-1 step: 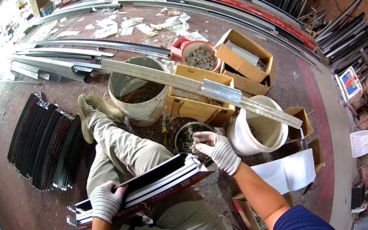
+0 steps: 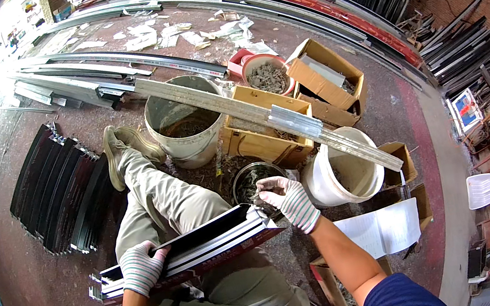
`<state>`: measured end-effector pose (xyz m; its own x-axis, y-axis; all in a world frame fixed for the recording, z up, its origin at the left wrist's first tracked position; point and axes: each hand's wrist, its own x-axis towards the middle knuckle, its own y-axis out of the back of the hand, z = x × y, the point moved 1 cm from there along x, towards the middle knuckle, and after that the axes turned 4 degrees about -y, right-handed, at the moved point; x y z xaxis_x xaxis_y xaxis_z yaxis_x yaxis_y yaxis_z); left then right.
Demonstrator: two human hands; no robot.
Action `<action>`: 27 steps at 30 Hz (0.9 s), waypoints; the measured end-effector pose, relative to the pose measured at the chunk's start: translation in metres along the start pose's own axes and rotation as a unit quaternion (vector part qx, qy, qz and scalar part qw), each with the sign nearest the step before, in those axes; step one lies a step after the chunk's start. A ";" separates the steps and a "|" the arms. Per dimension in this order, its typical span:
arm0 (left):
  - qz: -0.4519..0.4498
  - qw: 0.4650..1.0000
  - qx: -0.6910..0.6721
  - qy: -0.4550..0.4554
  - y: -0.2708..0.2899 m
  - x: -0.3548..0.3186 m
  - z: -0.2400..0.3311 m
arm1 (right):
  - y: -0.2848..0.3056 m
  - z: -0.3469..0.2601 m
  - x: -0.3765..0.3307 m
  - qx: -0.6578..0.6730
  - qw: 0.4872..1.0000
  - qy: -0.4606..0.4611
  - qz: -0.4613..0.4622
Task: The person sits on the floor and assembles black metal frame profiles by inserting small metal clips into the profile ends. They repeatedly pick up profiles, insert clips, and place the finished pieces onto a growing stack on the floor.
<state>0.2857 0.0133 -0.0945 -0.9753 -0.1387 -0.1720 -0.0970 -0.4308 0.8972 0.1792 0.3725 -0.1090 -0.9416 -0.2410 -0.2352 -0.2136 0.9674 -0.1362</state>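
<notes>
Across my lap lies a bundle of black and silver metal profiles (image 2: 208,246), tilted up toward the right. My left hand (image 2: 142,266), in a white striped glove, is closed round its left part, thumb on top. My right hand (image 2: 293,202), gloved alike, is pinched at the profiles' right end; what its fingers hold, if anything, is too small to tell. Just beyond those fingers stands a round metal pot (image 2: 248,178) with dark small pieces in it, partly hidden by the hand.
A long grey metal bar (image 2: 218,107) lies across a white bucket (image 2: 189,142), a wooden box (image 2: 266,144) and a second white bucket (image 2: 325,175). Dark profiles (image 2: 58,189) lie stacked at left. Cardboard boxes (image 2: 329,79) and paper sheets (image 2: 380,231) are at right.
The fingers of my right hand have shifted very slightly at the profiles' end. My left hand and the profiles look the same.
</notes>
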 end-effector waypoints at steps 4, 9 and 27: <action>-0.001 1.000 -0.004 0.005 -0.002 0.002 -0.001 | -0.007 0.009 0.005 -0.051 0.999 -0.011 0.015; -0.008 1.000 -0.010 0.010 -0.001 0.002 -0.002 | -0.010 0.005 0.005 -0.026 0.997 -0.075 0.006; -0.013 1.000 -0.002 -0.008 0.001 0.004 -0.004 | -0.015 0.007 0.008 -0.029 0.993 -0.113 -0.014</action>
<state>0.2820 0.0090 -0.0958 -0.9756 -0.1119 -0.1889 -0.1221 -0.4383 0.8905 0.1770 0.3551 -0.1154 -0.8539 -0.2735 -0.4428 -0.2605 0.9611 -0.0914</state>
